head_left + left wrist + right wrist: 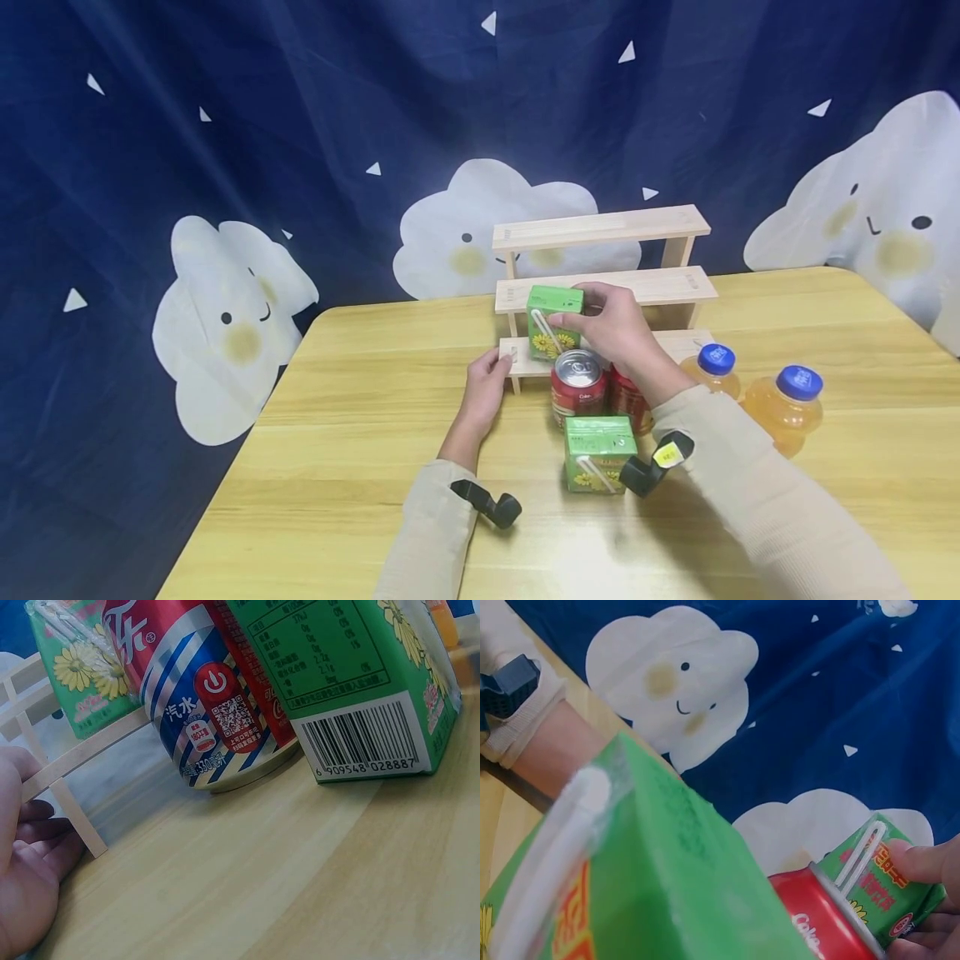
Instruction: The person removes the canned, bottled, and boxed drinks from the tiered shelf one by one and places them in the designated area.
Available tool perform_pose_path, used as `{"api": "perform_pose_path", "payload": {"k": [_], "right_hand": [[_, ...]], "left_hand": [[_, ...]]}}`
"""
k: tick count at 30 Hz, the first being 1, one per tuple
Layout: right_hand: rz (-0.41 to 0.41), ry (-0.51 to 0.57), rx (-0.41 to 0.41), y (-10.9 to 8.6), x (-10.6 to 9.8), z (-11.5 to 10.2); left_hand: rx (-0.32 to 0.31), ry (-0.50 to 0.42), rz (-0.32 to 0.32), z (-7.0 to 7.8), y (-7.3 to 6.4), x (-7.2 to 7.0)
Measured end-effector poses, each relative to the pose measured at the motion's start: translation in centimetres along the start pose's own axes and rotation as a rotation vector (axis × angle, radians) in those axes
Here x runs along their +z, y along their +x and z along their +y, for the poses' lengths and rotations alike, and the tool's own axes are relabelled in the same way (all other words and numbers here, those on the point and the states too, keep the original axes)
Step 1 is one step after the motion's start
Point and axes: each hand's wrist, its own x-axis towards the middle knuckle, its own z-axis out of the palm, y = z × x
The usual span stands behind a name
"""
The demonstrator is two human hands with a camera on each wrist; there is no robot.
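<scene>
My right hand (611, 321) pinches a green drink carton (553, 321) with yellow flowers and a white straw, upright at the left of the lowest step of a wooden three-step rack (606, 285). The right wrist view shows the thumb on the front of this carton (870, 881). Whether its base touches the step is hidden in the head view. At the rack's left end, my left hand (483, 387) grips the lowest step, fingers curled under the slat in the left wrist view. A red cola can (577, 387) stands before the rack.
A second red can (630, 400) is partly behind my right arm. Nearer me stands another green drink carton (600, 454). Two orange drink bottles with blue caps, one near (783, 408) and one farther (714, 371), stand right. A blue cloud-print curtain (337, 100) hangs behind the table (337, 467).
</scene>
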Motion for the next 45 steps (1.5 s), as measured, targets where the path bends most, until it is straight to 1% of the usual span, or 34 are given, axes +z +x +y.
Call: {"api": "perform_pose_path", "payload": {"k": [8,14,21,25,35,39,43,45], "right_hand": [[0.015,-0.019,-0.044,-0.9,-0.4,-0.7],[0.039,-0.013,-0.092,-1.7,-1.3,-1.4],[0.041,-0.024,-0.106,-2.5,-2.4,-2.3],[0.048,-0.044,-0.137,-3.3,-3.2,-2.7],[0.105,-0.053,-0.182,-5.3,-5.1,-3.2],[0.117,-0.086,-0.169,-6.3,-5.9,-3.1],[0.129,-0.147,-0.186,-7.5,-6.8,-2.9],[0.131,-0.144,-0.195,-8.0,-7.2,-2.6]], "left_hand": [[0.01,-0.015,-0.004,-0.1,-0.1,0.1],[0.017,-0.022,-0.001,-0.2,-0.1,0.1],[0.014,-0.033,0.011,-0.3,-0.2,0.0],[0.013,-0.029,0.016,-0.3,-0.2,0.0],[0.022,-0.025,0.007,-0.2,-0.3,0.0],[0.023,-0.017,0.012,-0.2,-0.3,0.0],[0.022,-0.02,0.011,-0.2,-0.2,0.1],[0.019,-0.028,0.008,-0.2,-0.1,0.1]]}}
